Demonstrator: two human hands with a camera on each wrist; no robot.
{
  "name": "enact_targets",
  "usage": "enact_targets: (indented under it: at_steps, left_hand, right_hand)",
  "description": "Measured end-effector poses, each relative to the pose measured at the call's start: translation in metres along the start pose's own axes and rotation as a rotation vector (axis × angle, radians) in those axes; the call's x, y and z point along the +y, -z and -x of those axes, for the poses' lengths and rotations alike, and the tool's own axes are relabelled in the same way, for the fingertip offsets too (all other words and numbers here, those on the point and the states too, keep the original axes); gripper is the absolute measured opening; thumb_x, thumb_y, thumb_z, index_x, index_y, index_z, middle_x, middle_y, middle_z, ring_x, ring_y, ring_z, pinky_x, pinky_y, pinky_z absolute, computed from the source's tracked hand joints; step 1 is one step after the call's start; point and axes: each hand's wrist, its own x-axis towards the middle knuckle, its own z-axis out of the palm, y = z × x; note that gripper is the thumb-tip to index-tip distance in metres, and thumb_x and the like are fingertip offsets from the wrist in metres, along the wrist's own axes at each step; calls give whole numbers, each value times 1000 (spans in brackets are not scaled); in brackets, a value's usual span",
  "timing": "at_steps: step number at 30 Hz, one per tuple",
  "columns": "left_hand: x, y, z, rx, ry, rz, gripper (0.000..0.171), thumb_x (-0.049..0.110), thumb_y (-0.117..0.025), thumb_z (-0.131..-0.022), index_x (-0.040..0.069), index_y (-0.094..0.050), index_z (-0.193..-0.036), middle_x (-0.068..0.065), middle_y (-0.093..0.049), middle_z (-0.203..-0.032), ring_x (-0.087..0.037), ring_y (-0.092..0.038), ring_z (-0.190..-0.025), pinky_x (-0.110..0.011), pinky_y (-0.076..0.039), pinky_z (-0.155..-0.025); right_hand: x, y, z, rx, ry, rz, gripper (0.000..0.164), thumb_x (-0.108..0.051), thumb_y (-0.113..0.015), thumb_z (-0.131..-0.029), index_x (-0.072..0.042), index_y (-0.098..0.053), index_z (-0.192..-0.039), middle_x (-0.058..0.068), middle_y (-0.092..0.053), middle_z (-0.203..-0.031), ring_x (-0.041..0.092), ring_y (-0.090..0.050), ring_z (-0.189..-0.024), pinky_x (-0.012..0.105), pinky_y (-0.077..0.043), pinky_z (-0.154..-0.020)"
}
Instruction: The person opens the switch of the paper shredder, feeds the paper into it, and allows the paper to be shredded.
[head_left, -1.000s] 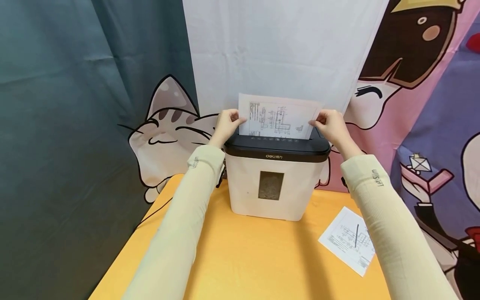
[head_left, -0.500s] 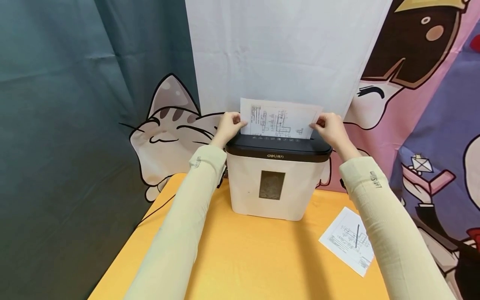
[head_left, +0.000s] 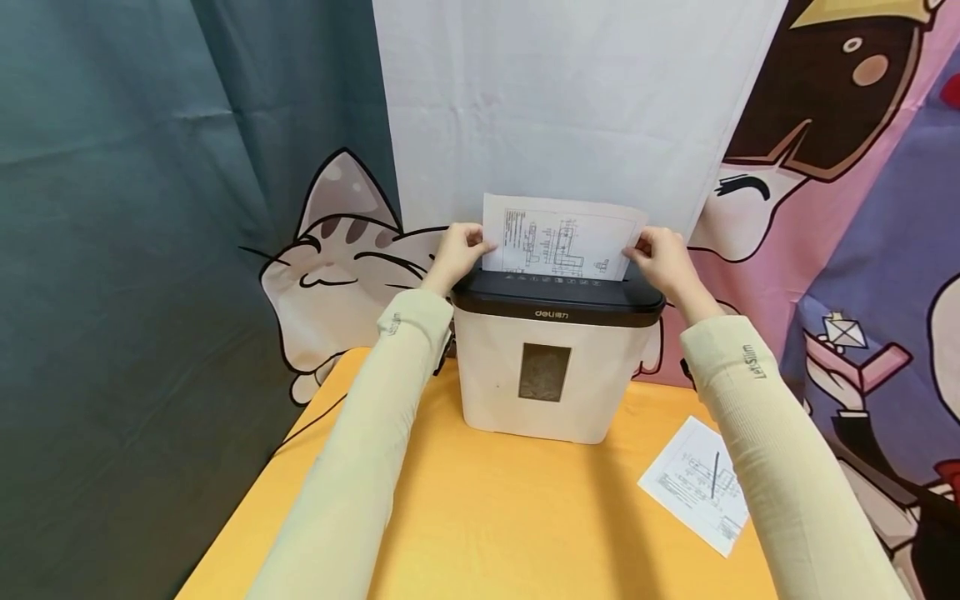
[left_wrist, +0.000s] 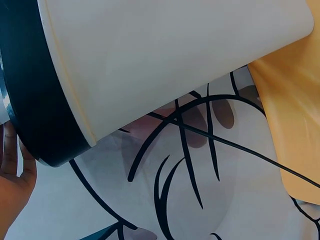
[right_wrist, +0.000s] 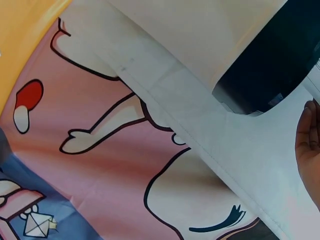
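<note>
A sheet of paper [head_left: 562,237] printed with a technical drawing stands upright, its lower edge hidden in the slot of a paper shredder [head_left: 551,367]. The shredder has a black top marked "deli", a white body and a small dark window. My left hand [head_left: 456,254] pinches the sheet's left edge between thumb and fingers, just above the black top. At the opposite edge, my right hand [head_left: 662,257] pinches the paper the same way. Both wrist views catch only part of each hand, beside the shredder's black top [left_wrist: 40,85].
Another printed sheet [head_left: 693,483], crossed by a dark stroke, lies on the yellow tablecloth [head_left: 510,517] to the right, partly under the right sleeve. A black cord [head_left: 307,429] runs off the table's left side. Printed curtains [head_left: 570,92] hang close behind.
Over the last second the sheet has sunk slightly into the slot, its bottom printing now partly hidden. Both hands have come down a little while holding its edges.
</note>
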Motion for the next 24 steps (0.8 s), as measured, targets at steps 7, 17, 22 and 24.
enact_targets:
  at_steps: [7,17,22,24]
  left_hand:
    - [-5,0,1,15,-19,-41,21,15,-65,-89,-3,-63,-78,-17,-66,-80,-17,-48,-66,-21,-33,-63]
    - [-1,0,-1,25,-16,-18,16,13,-65,-89,-3,-67,-85,-15,-65,-80,-16,-47,-68,-20,-33,-64]
    - [4,2,-1,36,-14,-8,16,12,-64,-90,-3,-67,-88,-16,-65,-81,-16,-45,-68,-20,-32,-64]
    - [4,2,-1,34,-19,-17,17,12,-64,-90,-4,-66,-87,-16,-64,-81,-17,-45,-68,-21,-32,-65]
  right_hand:
    - [1,-5,-2,22,31,31,14,-4,-61,-90,10,-63,-89,29,-64,-84,35,-59,-73,38,-43,-64]
    - [3,-6,-4,34,34,53,16,-3,-60,-90,9,-58,-79,24,-58,-72,30,-49,-63,32,-35,-57]
    - [2,-7,-2,37,14,28,16,-3,-59,-91,10,-58,-82,27,-60,-75,30,-50,-64,32,-36,-57]
    - [1,-7,-2,37,9,33,15,-3,-59,-91,10,-59,-84,27,-60,-78,31,-51,-65,33,-37,-58]
